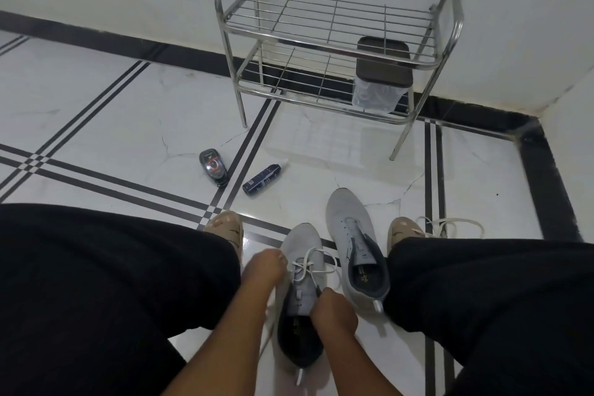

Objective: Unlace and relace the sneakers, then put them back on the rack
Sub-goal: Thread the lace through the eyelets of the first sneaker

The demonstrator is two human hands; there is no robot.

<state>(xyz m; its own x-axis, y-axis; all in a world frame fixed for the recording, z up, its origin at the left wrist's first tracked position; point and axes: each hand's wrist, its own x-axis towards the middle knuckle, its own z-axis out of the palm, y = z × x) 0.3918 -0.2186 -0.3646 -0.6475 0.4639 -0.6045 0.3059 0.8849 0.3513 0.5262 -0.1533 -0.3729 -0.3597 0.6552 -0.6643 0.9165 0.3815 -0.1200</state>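
Sneakers: two grey ones on the floor between the legs; the left sneaker (300, 270) is partly laced, the right sneaker (353, 247) has no lace.
Loose lace (450, 223): one, beside the right foot.
Left hand (263, 270): a lace is pinched.
Right hand (334, 309): curled on the left sneaker's lace.
Rack (334, 29): two shelves; one lidded box (381, 80) on the lower shelf, contents unclear.
Floor items: one spray can (262, 178), one polish tin (212, 164); writing unreadable.

Single head-worn view, looking steeply down and forward, hands close, rack (334, 22) farther off
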